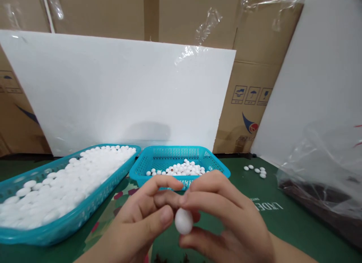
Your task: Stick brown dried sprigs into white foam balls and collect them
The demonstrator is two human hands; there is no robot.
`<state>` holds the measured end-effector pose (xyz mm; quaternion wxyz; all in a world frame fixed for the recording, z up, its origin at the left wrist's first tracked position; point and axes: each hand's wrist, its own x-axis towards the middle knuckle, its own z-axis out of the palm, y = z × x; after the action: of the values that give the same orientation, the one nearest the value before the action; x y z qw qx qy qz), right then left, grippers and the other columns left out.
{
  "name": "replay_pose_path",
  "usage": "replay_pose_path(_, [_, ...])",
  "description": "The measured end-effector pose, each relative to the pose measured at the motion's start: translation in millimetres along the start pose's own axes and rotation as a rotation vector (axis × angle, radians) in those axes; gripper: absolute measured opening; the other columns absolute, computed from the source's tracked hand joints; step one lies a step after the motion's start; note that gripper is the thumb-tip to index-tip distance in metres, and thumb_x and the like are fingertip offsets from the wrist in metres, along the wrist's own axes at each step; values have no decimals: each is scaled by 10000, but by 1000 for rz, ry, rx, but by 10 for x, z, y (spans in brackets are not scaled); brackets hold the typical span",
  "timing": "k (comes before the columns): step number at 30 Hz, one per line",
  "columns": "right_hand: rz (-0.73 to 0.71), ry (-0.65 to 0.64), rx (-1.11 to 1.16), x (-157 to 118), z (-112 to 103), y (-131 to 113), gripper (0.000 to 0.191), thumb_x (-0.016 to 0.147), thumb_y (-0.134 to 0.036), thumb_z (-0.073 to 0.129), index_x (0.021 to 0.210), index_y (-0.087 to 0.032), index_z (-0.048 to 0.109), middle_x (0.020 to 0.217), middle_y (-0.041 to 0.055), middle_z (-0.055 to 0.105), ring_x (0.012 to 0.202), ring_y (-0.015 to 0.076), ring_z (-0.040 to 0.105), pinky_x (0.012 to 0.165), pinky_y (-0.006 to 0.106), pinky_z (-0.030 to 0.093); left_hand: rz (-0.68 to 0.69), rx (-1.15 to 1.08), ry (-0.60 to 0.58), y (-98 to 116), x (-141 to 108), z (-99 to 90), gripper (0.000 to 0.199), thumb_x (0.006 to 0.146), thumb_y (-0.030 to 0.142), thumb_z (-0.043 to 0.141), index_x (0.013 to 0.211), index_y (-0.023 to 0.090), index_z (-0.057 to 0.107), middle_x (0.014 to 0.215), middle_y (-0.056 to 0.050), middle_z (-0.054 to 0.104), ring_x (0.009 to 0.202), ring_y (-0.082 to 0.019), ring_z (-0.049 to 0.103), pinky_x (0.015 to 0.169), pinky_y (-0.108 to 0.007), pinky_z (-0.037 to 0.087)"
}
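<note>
A small smooth white ball [183, 221], slightly egg-shaped, is pinched between the thumb and fingers of my right hand [226, 217]. Close against it on the left, my left hand [141, 217] has its fingers curled and its thumb tip beside the ball. The fingertips of both hands meet just above the ball. Whatever the left fingers hold, if anything, is too small or hidden to make out. Beyond my hands, a blue-green basket [181, 152] contains many white balls [185, 168], one with a small reddish star-shaped mark.
At left, a long blue-green basket [113, 185] is heaped with white balls [85, 180]. Several loose balls [263, 172] lie on the green table mat [308, 217]. Clear plastic [319, 161] covers something dark at right. A white board [135, 93] and cardboard boxes [254, 74] stand behind.
</note>
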<state>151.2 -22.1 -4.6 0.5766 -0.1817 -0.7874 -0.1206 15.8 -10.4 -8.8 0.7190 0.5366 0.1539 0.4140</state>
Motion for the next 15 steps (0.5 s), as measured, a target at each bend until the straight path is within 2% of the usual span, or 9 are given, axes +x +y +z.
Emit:
replay_pose_path(2, [-13, -28, 6, -6, 6, 7, 135, 711, -284, 474, 735, -152, 493, 594, 10, 519, 540, 81, 517, 531, 173, 461, -28, -33, 7, -16, -10, 27, 128, 604, 222, 561, 722, 269, 542, 585, 58, 587, 520, -56, 511, 461, -124, 376])
replay_pose_path(4, [-21, -51, -2, -8, 12, 6, 166, 691, -310, 494, 711, -146, 497, 576, 6, 522, 513, 71, 513, 523, 161, 458, -43, -16, 33, -47, -19, 56, 124, 609, 238, 555, 729, 251, 527, 558, 51, 577, 493, -56, 505, 515, -149, 389])
replay_pose_path(7, [-23, -33, -34, 3, 10, 3, 223, 669, -359, 503, 645, -137, 503, 517, 1, 517, 478, 63, 506, 477, 135, 441, -53, 152, 121, -60, -14, 68, 176, 616, 304, 528, 775, 244, 481, 553, 45, 563, 545, -86, 521, 613, -199, 395])
replay_pose_path(9, [25, -19, -73, 10, 1, 46, 259, 682, -393, 466, 605, -148, 502, 504, -2, 524, 475, 67, 503, 441, 140, 433, 46, 487, 235, 31, 2, 17, 245, 617, 361, 493, 828, 243, 449, 669, 22, 568, 697, -135, 519, 651, -225, 384])
replay_pose_path(11, [202, -74, -144, -3, -7, 176, 231, 704, -373, 441, 636, -164, 512, 537, -6, 544, 478, 75, 507, 432, 162, 436, 241, 1009, 433, 239, 18, -127, 336, 621, 393, 440, 907, 218, 415, 896, -8, 509, 864, -193, 443, 717, -261, 345])
replay_pose_path(13, [454, -194, -238, -57, -8, 402, 123, 712, -264, 453, 747, -164, 515, 602, 0, 565, 487, 82, 520, 444, 185, 445, 358, 1549, 692, 519, 10, -399, 413, 668, 366, 342, 1030, 169, 321, 1057, -22, 374, 942, -246, 353, 788, -329, 263])
replay_pose_path(14, [534, -235, -274, -102, -6, 540, 110, 714, -185, 452, 803, -144, 502, 631, 13, 571, 501, 84, 530, 453, 188, 447, 382, 1756, 755, 655, -13, -584, 437, 683, 352, 282, 1049, 114, 296, 1074, -30, 329, 975, -277, 295, 824, -347, 206])
replay_pose_path(15, [602, -284, -306, -157, -4, 683, 127, 719, -131, 439, 835, -126, 490, 671, 30, 574, 523, 86, 538, 467, 193, 450, 287, 1888, 776, 770, -53, -794, 458, 683, 343, 244, 1045, 67, 289, 1067, -32, 308, 992, -311, 248, 846, -374, 145])
